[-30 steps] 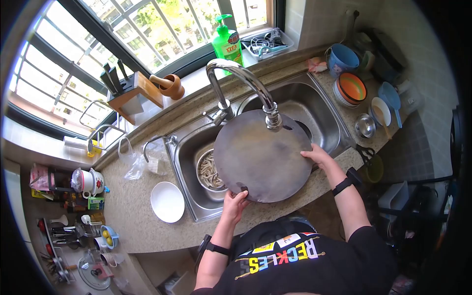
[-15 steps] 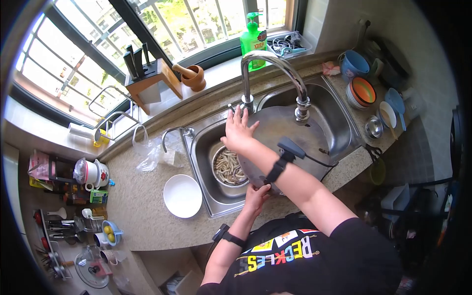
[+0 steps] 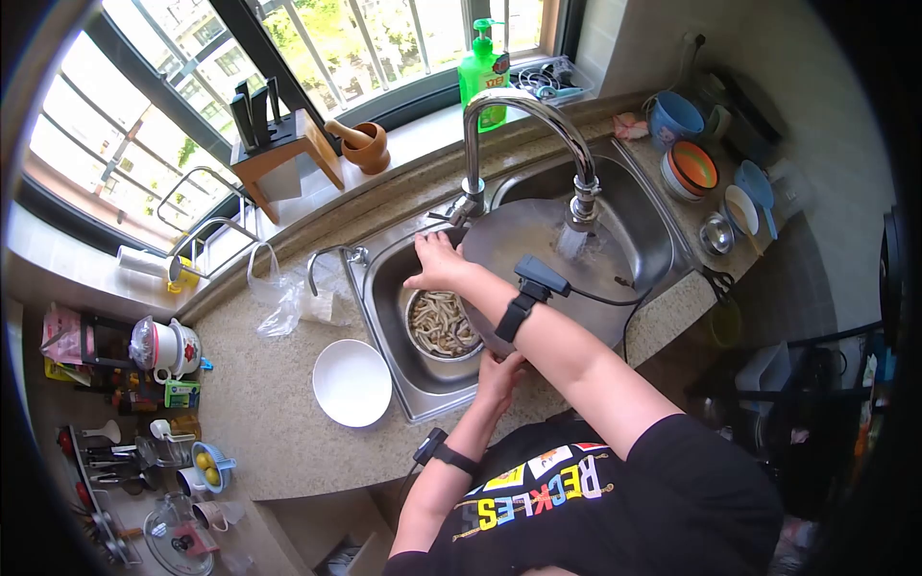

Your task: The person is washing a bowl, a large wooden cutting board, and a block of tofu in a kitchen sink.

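Note:
A large round chopping board (image 3: 509,240), grey and wet, lies tilted across the double sink (image 3: 396,384). My left hand (image 3: 497,379) grips its near edge, fingers partly hidden beneath it. My right hand (image 3: 440,263) is open with fingers spread, by the board's left edge and over the left basin. Water runs from the curved faucet (image 3: 525,96) onto the board's right part. Below my right hand, a metal bowl (image 3: 415,338) in the left basin holds many pale, finger-like pieces (image 3: 444,322).
A white bowl (image 3: 351,384) stands on the counter left of the sink, with a plastic bag (image 3: 293,293) behind it. A knife block (image 3: 279,154), mortar (image 3: 367,154) and green soap bottle (image 3: 483,77) line the sill. Stacked bowls (image 3: 690,171) sit right of the sink.
My right hand has moved left and down from beside the faucet handle. Water now flows from the faucet. My left hand keeps its hold on the board.

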`<state>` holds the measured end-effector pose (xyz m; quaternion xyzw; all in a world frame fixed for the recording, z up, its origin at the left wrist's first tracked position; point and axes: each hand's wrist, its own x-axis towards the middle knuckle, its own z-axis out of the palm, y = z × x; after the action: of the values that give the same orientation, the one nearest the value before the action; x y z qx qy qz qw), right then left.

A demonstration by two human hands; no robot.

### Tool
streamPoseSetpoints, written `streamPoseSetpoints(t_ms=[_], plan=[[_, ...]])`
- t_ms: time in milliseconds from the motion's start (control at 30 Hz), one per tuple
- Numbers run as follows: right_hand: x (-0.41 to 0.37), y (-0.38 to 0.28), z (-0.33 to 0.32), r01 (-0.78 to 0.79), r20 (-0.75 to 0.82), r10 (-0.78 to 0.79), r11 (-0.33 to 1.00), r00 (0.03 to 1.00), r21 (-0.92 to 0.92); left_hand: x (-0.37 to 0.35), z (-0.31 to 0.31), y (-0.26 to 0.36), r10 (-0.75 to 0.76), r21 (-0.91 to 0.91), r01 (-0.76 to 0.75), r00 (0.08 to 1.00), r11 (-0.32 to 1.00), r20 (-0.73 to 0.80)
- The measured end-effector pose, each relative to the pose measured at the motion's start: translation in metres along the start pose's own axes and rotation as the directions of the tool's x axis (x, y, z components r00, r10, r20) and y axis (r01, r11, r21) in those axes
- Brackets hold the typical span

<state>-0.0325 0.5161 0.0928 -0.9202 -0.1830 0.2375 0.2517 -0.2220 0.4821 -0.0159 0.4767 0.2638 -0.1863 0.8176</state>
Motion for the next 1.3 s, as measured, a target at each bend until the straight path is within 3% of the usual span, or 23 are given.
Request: streamPoseSetpoints(t_ms=[33, 100, 167, 200, 233, 267, 300, 367, 433, 500, 533, 633, 700, 800, 900, 967, 1033, 1100, 1133, 1167, 1200, 1233, 1300], plan=[[-0.012, 0.009, 0.008, 0.108, -0.126, -0.097, 0.991, 0.987, 0.084, 0.001, 0.001, 0.000, 0.050, -0.062, -0.048, 0.998, 0.997, 0.023], [-0.036, 0.046, 0.009, 0.314, -0.280, -0.194, 0.815, 0.940, 0.488, -0.006, 0.006, 0.006, 0.004, -0.057, -0.005, 1.000, 0.998, -0.008], [-0.066, 0.097, -0.005, 0.224, -0.288, 0.018, 0.580, 0.958, 0.783, -0.014, 0.013, 0.016, 0.008, -0.063, -0.008, 1.000, 0.998, -0.006], [-0.094, 0.116, -0.030, 0.114, -0.248, 0.175, 0.553, 0.953, 0.825, -0.015, 0.016, 0.018, 0.010, -0.076, -0.011, 1.000, 0.997, -0.015], [-0.114, 0.139, -0.049, 0.098, -0.263, 0.333, 0.438, 0.906, 0.894, -0.015, 0.016, 0.019, 0.005, -0.073, -0.006, 1.000, 0.997, -0.011], [-0.121, 0.175, -0.056, 0.116, -0.346, 0.404, 0.495, 0.847, 0.861, -0.014, 0.016, 0.020, 0.007, -0.069, -0.006, 1.000, 0.998, 0.002], [-0.128, 0.196, -0.067, 0.217, -0.526, 0.412, 0.596, 0.744, 0.773, -0.012, 0.018, 0.021, 0.006, -0.066, -0.005, 1.000, 0.998, 0.014], [-0.145, 0.193, -0.097, 0.281, -0.622, 0.353, 0.665, 0.699, 0.692, -0.019, 0.025, 0.030, 0.009, -0.035, -0.009, 1.000, 0.999, -0.011], [-0.151, 0.169, -0.118, 0.401, -0.726, 0.098, 0.779, 0.681, 0.482, -0.022, 0.028, 0.035, 0.013, -0.039, -0.013, 1.000, 0.999, 0.011], [-0.134, 0.172, -0.112, 0.446, -0.625, -0.015, 0.714, 0.780, 0.539, -0.020, 0.027, 0.033, -0.004, -0.021, 0.004, 1.000, 1.000, 0.016], [-0.142, 0.162, -0.118, 0.363, -0.596, -0.031, 0.818, 0.802, 0.446, -0.022, 0.030, 0.036, -0.009, -0.025, 0.008, 1.000, 1.000, -0.003], [-0.169, 0.137, -0.113, 0.373, -0.502, -0.120, 0.816, 0.857, 0.442, -0.025, 0.033, 0.039, -0.005, -0.018, 0.004, 1.000, 1.000, -0.022], [-0.174, 0.118, -0.096, 0.411, -0.483, -0.153, 0.768, 0.862, 0.491, -0.024, 0.034, 0.036, 0.003, -0.047, -0.005, 0.999, 0.999, -0.044], [-0.167, 0.102, -0.063, 0.456, -0.538, -0.188, 0.784, 0.822, 0.422, -0.022, 0.032, 0.034, 0.022, -0.041, -0.024, 0.998, 0.999, -0.052], [-0.160, 0.103, -0.044, 0.538, -0.585, -0.225, 0.718, 0.780, 0.441, -0.019, 0.028, 0.031, -0.001, -0.042, -0.001, 0.998, 0.999, -0.057], [-0.151, 0.116, -0.036, 0.482, -0.485, -0.044, 0.218, 0.873, 0.848, -0.017, 0.024, 0.029, -0.017, -0.036, 0.015, 0.998, 0.999, -0.065], [-0.141, 0.143, -0.022, 0.402, -0.419, 0.030, 0.226, 0.908, 0.887, -0.016, 0.022, 0.028, -0.012, -0.050, 0.010, 0.999, 0.999, -0.039], [-0.135, 0.170, -0.003, 0.408, -0.414, -0.191, 0.739, 0.890, 0.536, -0.016, 0.019, 0.025, -0.006, -0.076, 0.002, 0.999, 0.997, -0.044], [-0.131, 0.177, 0.007, 0.421, -0.343, -0.323, 0.867, 0.882, 0.266, -0.015, 0.017, 0.026, -0.021, -0.061, 0.019, 0.999, 0.998, -0.029], [-0.129, 0.184, 0.019, 0.429, -0.234, -0.423, 0.903, 0.875, -0.028, -0.014, 0.016, 0.025, -0.039, -0.045, 0.038, 0.999, 0.998, -0.017], [-0.131, 0.181, 0.020, 0.443, -0.088, -0.450, 0.892, 0.889, -0.092, -0.017, 0.019, 0.027, -0.047, -0.049, 0.045, 0.998, 0.998, -0.043], [-0.130, 0.176, 0.021, 0.475, -0.084, -0.507, 0.845, 0.858, -0.245, -0.017, 0.018, 0.026, -0.045, -0.047, 0.043, 0.998, 0.998, -0.051], [-0.107, 0.178, 0.014, 0.576, 0.000, -0.591, 0.785, 0.806, -0.227, -0.016, 0.014, 0.022, -0.048, -0.060, 0.046, 0.998, 0.997, -0.028]])
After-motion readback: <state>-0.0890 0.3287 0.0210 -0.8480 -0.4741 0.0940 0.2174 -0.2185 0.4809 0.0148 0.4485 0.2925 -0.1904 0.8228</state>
